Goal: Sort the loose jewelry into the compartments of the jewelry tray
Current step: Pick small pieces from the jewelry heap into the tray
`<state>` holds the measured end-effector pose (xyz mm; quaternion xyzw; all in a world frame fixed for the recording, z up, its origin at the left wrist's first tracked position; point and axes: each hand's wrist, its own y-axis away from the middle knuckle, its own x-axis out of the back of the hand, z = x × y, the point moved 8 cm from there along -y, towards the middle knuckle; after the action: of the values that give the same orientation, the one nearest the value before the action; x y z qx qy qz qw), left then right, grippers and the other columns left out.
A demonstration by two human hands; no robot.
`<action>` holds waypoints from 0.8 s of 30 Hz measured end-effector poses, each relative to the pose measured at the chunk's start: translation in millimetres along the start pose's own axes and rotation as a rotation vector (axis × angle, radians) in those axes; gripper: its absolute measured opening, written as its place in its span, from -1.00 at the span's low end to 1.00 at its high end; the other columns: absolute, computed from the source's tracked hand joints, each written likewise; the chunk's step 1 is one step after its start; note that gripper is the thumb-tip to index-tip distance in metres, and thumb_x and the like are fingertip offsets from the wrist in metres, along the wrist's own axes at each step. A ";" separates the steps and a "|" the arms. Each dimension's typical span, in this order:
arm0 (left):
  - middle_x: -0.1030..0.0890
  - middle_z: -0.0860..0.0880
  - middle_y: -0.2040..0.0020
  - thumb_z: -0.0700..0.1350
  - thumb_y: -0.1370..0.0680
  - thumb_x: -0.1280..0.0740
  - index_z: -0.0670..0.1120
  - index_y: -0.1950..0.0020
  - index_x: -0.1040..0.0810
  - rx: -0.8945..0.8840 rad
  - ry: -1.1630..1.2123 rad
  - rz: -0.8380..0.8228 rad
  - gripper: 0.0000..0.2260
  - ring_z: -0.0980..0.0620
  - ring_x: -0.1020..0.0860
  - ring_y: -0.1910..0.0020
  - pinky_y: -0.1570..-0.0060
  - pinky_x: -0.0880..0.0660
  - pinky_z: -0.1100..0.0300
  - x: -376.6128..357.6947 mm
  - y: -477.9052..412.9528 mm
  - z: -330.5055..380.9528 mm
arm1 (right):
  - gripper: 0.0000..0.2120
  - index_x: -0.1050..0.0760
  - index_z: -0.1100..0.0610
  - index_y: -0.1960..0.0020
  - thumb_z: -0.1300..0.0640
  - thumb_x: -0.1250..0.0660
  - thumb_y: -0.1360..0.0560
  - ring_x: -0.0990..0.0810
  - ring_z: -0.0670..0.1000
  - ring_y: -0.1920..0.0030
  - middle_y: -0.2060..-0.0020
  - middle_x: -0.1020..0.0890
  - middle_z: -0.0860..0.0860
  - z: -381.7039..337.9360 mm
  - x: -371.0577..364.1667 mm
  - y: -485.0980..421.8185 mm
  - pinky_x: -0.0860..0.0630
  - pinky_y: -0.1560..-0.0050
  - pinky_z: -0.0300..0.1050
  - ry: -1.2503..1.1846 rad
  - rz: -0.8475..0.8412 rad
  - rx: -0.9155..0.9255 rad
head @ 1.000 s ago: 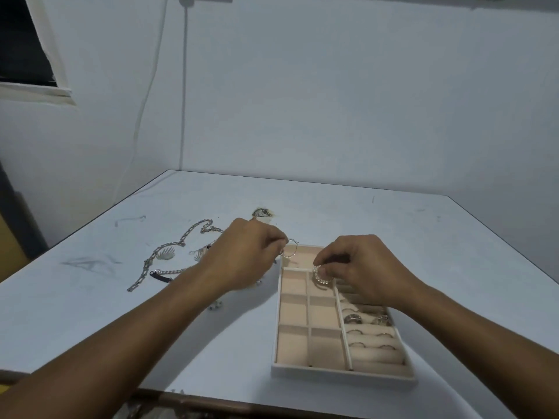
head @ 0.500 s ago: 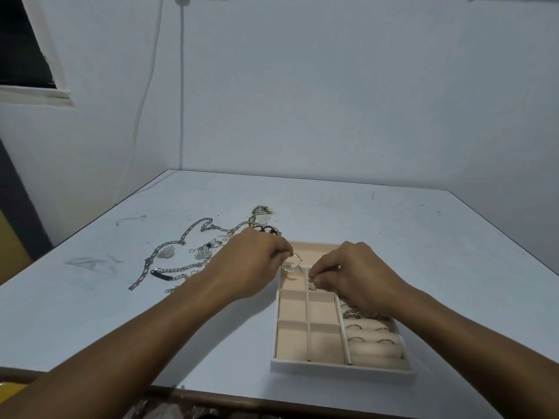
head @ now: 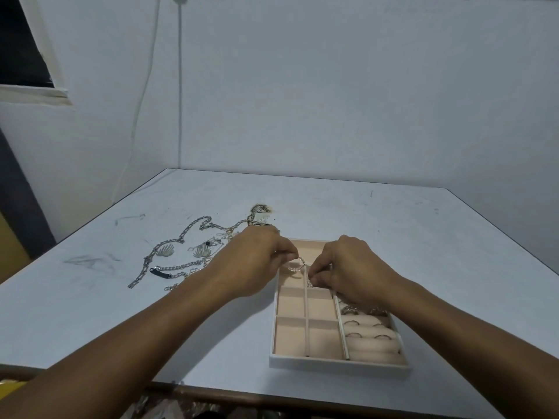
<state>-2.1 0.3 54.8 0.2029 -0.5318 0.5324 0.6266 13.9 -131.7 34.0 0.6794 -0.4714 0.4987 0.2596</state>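
Left hand (head: 257, 264) pinches hoop (head: 294, 268), right hand (head: 354, 273) pinches small piece (head: 309, 283), both over tray (head: 332, 363) far-left corner. I'd lower each into own cell, release low.

Pale table (head: 423, 237), scuffed, dark smudges at left. Jewelry tray (head: 332, 363) sits near the front edge, right of centre. Left of it: tangled silver chains (head: 193, 225), two shell-shaped pieces (head: 165, 251).

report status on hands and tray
Left hand pinches hoop over far end of tray. Right hand pinches small piece beside it. Chains loose on table, nothing blocking.
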 end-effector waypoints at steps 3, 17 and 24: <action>-0.64 0.00 0.06 -0.04 -0.60 -0.27 0.02 -0.08 -0.66 0.018 0.009 -0.002 -0.82 0.01 -0.55 0.04 0.02 -0.47 0.12 2.0 -0.6 2.2 | -0.93 -0.69 -0.05 0.12 0.06 -0.43 -0.43 -0.60 -0.09 0.19 0.28 -0.70 -0.08 3.1 3.6 0.6 -0.39 -0.01 -0.19 0.011 -0.013 -0.023; -0.70 0.02 0.04 -0.05 -0.57 -0.29 0.05 -0.12 -0.63 0.049 -0.046 -0.048 -0.82 0.03 -0.58 0.02 -0.01 -0.50 0.16 -28.1 -17.2 29.2 | -0.86 -0.66 -0.04 0.13 0.13 -0.34 -0.45 -0.65 -0.08 0.24 0.28 -0.65 -0.15 25.4 29.6 14.6 -0.56 0.16 -0.21 -0.040 0.050 -0.122; -0.63 -0.03 0.14 -0.10 -0.50 -0.26 0.12 0.02 -0.65 0.005 -0.123 -0.046 -0.80 -0.03 -0.59 0.14 0.11 -0.54 0.06 -35.7 -17.0 31.4 | -0.88 -0.66 -0.03 0.10 0.12 -0.35 -0.47 -0.66 -0.08 0.26 0.28 -0.60 -0.21 33.5 31.2 18.3 -0.52 0.23 -0.28 -0.040 0.059 -0.137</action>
<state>3.5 -47.6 39.7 0.2491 -0.5630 0.5058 0.6042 13.8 -179.0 48.4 0.6557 -0.5291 0.4593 0.2813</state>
